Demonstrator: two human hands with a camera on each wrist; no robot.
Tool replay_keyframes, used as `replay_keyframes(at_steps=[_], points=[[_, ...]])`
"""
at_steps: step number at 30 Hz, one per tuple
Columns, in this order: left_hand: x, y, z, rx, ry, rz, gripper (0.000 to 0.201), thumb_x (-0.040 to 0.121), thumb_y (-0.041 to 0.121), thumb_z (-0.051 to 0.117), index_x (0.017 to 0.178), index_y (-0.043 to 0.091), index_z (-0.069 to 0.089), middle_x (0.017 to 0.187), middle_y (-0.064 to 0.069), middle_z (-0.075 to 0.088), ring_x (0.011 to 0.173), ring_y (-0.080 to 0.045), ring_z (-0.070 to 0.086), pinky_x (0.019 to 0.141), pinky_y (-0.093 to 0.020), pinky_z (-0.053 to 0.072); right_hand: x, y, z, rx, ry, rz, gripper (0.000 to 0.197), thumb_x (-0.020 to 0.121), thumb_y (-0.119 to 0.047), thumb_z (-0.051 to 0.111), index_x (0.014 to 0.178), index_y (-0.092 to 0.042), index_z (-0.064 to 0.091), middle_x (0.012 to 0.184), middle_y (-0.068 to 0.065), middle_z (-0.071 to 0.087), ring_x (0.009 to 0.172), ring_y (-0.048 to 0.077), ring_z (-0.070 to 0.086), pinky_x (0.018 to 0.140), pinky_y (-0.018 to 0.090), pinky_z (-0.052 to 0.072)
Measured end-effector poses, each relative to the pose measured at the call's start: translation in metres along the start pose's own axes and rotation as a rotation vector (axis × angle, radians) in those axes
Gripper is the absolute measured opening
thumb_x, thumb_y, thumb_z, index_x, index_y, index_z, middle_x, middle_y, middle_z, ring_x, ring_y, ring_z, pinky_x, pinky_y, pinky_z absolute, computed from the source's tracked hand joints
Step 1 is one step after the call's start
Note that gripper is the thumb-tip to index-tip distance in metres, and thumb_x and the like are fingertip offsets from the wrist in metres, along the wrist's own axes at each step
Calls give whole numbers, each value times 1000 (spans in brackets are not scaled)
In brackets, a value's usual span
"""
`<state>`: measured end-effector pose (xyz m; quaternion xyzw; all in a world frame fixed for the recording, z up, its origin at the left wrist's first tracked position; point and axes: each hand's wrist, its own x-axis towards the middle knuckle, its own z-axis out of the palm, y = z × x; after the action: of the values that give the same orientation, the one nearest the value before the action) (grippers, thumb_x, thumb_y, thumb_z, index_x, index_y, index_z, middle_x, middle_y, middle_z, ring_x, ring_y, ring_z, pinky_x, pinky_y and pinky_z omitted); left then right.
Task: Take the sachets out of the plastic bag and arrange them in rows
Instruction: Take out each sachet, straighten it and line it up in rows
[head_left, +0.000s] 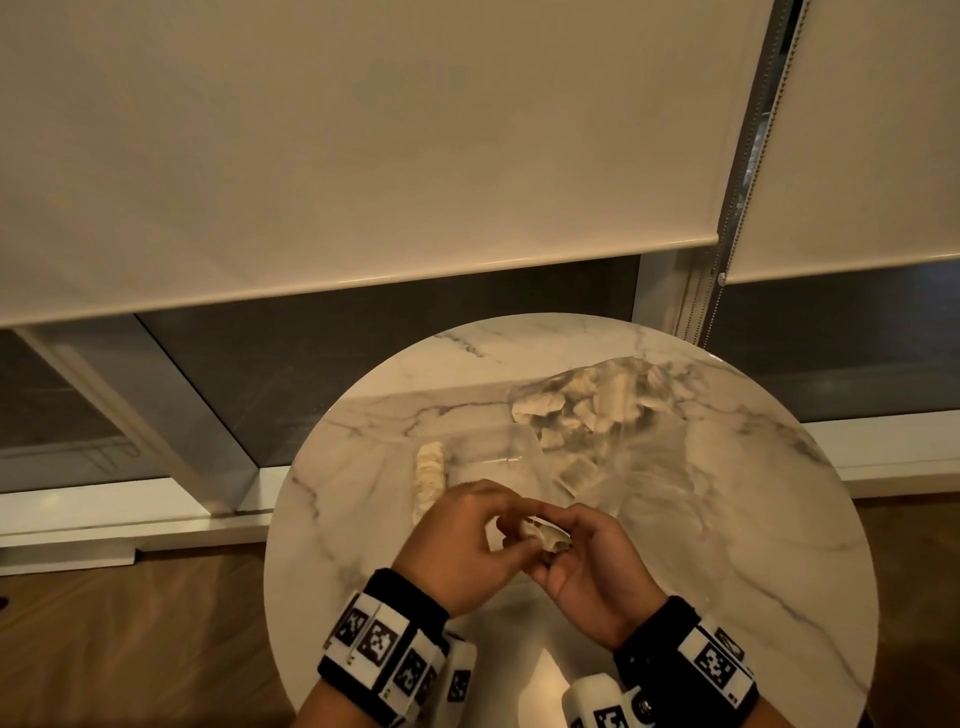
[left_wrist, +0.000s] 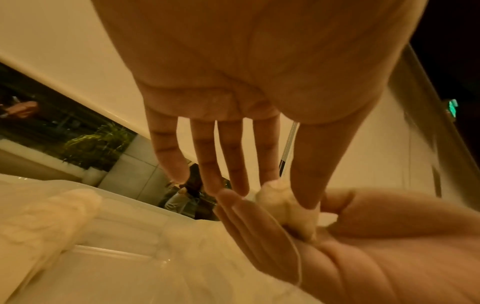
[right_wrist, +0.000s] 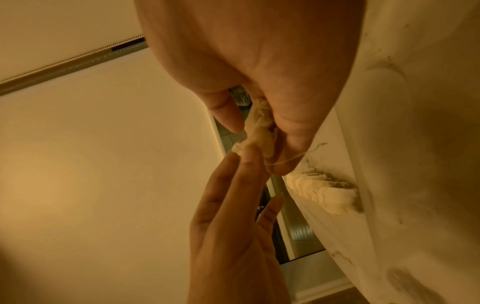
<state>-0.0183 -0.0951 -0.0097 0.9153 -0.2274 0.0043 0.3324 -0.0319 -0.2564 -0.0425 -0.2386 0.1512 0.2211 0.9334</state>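
Note:
A small pale sachet (head_left: 540, 539) with a loose thread is held between both hands above the table's near middle. My left hand (head_left: 501, 526) pinches one end of it with thumb and forefinger, the other fingers straight. My right hand (head_left: 560, 540) grips the other end with curled fingers. In the left wrist view the sachet (left_wrist: 284, 207) sits at the left hand's (left_wrist: 288, 195) fingertips. The right wrist view shows the right hand (right_wrist: 259, 133) pinching the sachet (right_wrist: 255, 128). A row of sachets (head_left: 429, 478) lies to the left. The clear plastic bag (head_left: 587, 415) with several sachets lies behind.
The round white marble table (head_left: 753, 545) has its far edge near a window with lowered roller blinds (head_left: 363, 156). A bead chain (head_left: 696, 312) hangs by the table's far right edge. Wooden floor (head_left: 130, 649) shows to the left.

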Motion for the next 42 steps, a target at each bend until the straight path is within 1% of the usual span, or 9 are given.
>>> replay_keyframes(at_steps=[4, 8, 12, 18, 24, 27, 35, 39, 42], points=[[-3, -2, 13, 96, -19, -8, 31, 78, 46, 67, 109, 42, 71, 111, 25, 62, 107, 2, 54, 96, -24, 44, 2, 2, -2, -14, 4, 5, 49, 81, -2, 45, 125, 14, 57, 108, 26, 58, 91, 32, 62, 84, 37, 56], [-5, -4, 12, 157, 11, -3, 25, 81, 47, 60, 100, 38, 73, 104, 21, 64, 100, 0, 56, 91, -30, 46, 3, 3, -4, -27, 19, 12, 47, 80, 3, 44, 126, 7, 55, 106, 29, 64, 93, 36, 68, 90, 40, 54], [-7, -5, 3, 101, 29, 1, 20, 84, 44, 62, 98, 36, 73, 95, 21, 66, 94, 0, 59, 87, -27, 48, 3, 3, -1, -48, 24, 8, 45, 86, 5, 41, 129, 7, 52, 123, 34, 63, 116, 41, 64, 91, 43, 56], [-11, -6, -7, -44, 89, -103, 6, 87, 31, 71, 87, 29, 76, 76, 22, 69, 79, 1, 63, 70, -7, 39, 0, 3, -3, -111, -16, 7, 42, 81, -1, 55, 122, 4, 59, 119, 29, 66, 97, 35, 68, 94, 43, 53], [-11, -13, -12, -120, 110, -195, 3, 84, 30, 76, 86, 29, 75, 69, 13, 70, 67, -6, 65, 64, -19, 49, -2, 10, -2, -442, -5, -98, 27, 86, -13, 71, 111, -4, 71, 109, 20, 71, 105, 30, 69, 89, 39, 53], [-11, -13, -13, -183, 101, -223, 4, 84, 29, 77, 88, 28, 75, 69, 12, 71, 67, -5, 66, 64, -17, 50, 1, 15, -3, -578, 46, -196, 30, 83, -19, 75, 106, 0, 71, 105, 21, 73, 101, 29, 71, 89, 38, 54], [-12, -27, -22, -185, 76, -303, 3, 86, 25, 76, 84, 28, 76, 70, 10, 72, 67, -6, 68, 69, -28, 56, 3, 17, -8, -612, 105, -196, 16, 92, -10, 69, 106, 0, 68, 102, 23, 74, 98, 32, 72, 89, 40, 57], [-13, -46, -37, 86, 153, -387, 5, 89, 35, 70, 87, 32, 73, 74, 14, 69, 71, -5, 64, 69, -29, 53, 6, 13, -11, -521, 184, -215, 13, 92, -2, 66, 104, 1, 67, 100, 23, 73, 91, 31, 71, 91, 43, 56], [-14, -61, -38, 414, 118, -422, 13, 91, 45, 63, 94, 36, 71, 96, 16, 64, 97, -11, 57, 83, -32, 50, 8, 10, -14, -495, 201, -217, 14, 91, 2, 64, 105, 1, 66, 97, 21, 71, 93, 34, 71, 88, 42, 58]])
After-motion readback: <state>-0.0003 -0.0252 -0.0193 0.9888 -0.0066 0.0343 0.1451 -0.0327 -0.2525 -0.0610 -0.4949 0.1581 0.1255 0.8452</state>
